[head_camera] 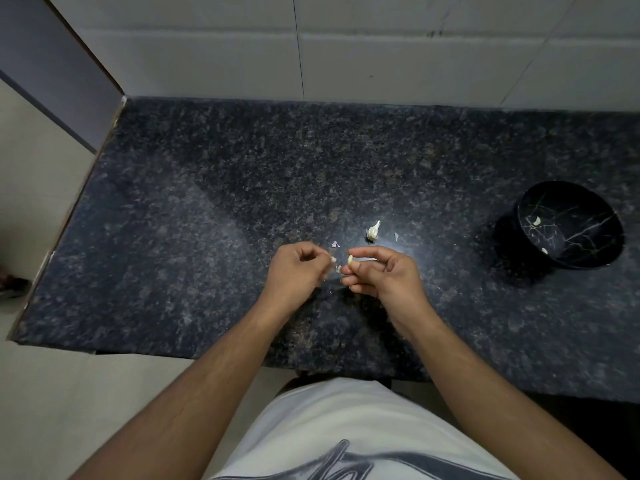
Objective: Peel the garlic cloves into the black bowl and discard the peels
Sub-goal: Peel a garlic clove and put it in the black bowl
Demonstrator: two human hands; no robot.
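Observation:
My right hand pinches a small pale garlic clove between thumb and forefinger above the dark granite counter. My left hand is just left of it, fingers curled, pinching a bit of peel. An unpeeled piece of garlic lies on the counter just beyond my hands. Small peel scraps lie near it. The black marbled bowl stands at the far right, tilted toward me, with two peeled cloves inside.
A tiled wall runs behind the counter. The counter's left edge drops off to a pale floor. The near edge runs just in front of my body.

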